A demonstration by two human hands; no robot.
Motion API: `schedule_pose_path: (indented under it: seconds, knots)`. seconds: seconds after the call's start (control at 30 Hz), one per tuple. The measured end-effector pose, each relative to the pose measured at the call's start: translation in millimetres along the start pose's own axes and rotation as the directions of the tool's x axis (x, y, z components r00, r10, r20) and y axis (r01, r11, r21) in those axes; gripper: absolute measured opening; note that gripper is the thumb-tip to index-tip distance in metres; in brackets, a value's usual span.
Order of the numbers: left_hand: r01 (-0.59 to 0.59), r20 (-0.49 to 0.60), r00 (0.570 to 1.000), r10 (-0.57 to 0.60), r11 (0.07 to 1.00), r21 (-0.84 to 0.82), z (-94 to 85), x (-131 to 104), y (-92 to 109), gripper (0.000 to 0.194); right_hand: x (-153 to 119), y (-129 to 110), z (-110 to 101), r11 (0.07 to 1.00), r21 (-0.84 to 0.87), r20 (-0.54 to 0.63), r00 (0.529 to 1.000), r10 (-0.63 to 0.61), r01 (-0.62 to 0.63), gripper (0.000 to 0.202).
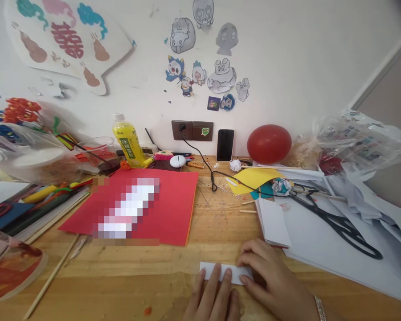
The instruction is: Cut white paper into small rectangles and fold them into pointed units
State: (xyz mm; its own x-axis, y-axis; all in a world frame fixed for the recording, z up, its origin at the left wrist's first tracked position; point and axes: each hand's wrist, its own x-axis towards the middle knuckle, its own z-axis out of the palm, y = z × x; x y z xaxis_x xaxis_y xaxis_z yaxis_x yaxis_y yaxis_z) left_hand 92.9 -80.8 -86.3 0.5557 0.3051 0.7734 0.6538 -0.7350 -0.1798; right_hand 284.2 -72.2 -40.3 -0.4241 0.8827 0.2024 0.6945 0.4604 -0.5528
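Note:
A narrow strip of white paper point(235, 277) lies on the wooden table close in front of me. My left hand point(214, 296) rests on it with the fingers stretched out and apart, their tips pressing along its left and middle part. At the strip's right end is my right hand point(274, 278), the thumb on the near edge and the curled fingers at the far edge, gripping that end. The underside of the strip is hidden. A bracelet point(320, 308) circles the right wrist.
Red paper sheets point(177, 205) lie left of centre, partly pixelated. White papers point(321, 254) with a black hanger-like piece point(350, 229) cover the right. Behind stand a yellow drink bottle point(129, 142), a phone point(225, 146) and a red balloon point(269, 143). A cup point(13, 263) stands at left.

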Motion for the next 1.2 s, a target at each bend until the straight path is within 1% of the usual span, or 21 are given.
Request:
schedule_pose_path:
  seconds: [0.4, 0.53, 0.63, 0.87, 0.93, 1.0, 1.1, 1.13, 1.2]
  knots:
    - [-0.024, 0.023, 0.999, 0.024, 0.999, 0.021, -2.8, 4, 0, 0.022, 0, 0, 1, 1.000, -0.010, -0.015, 1.000, -0.006, 0.006, 0.012]
    - [-0.010, 0.017, 1.000, 0.009, 1.000, 0.013, -0.9, 4, -1, 0.024, 0, 0, 0, 1.000, -0.027, -0.020, 1.000, -0.011, 0.010, 0.014]
    - [-0.005, -0.007, 1.000, 0.005, 1.000, 0.012, 1.4, 3, -1, 0.024, 1, 0, 0, 0.999, -0.035, -0.018, 1.000, -0.009, 0.008, 0.015]
    - [0.001, 0.024, 1.000, -0.001, 1.000, 0.001, 2.6, -5, 2, 0.016, 1, -2, 0, 0.994, -0.103, 0.005, 1.000, -0.030, 0.031, 0.013]
    - [0.007, 0.025, 1.000, -0.006, 1.000, -0.009, 2.0, -4, 2, 0.017, 1, -4, -1, 0.986, -0.149, -0.008, 0.997, -0.072, 0.070, 0.014]
    - [0.010, 0.020, 1.000, -0.010, 1.000, -0.010, 2.0, -4, 3, 0.018, 2, -5, 0, 0.964, -0.231, -0.049, 0.987, -0.150, 0.135, 0.014]
    - [0.023, 0.001, 1.000, -0.023, 1.000, 0.004, 3.8, -5, 3, 0.020, 1, -7, 2, 0.893, -0.371, -0.120, 0.940, -0.319, 0.256, 0.020]
    - [0.024, -0.002, 1.000, -0.024, 1.000, 0.004, 4.6, -6, 4, 0.020, 0, -8, 3, 0.867, -0.406, -0.125, 0.922, -0.367, 0.291, 0.023]
    - [0.035, -0.003, 0.999, -0.035, 0.999, -0.006, 6.0, -8, 5, 0.021, -3, -9, 5, 0.823, -0.440, -0.091, 0.894, -0.439, 0.359, 0.027]
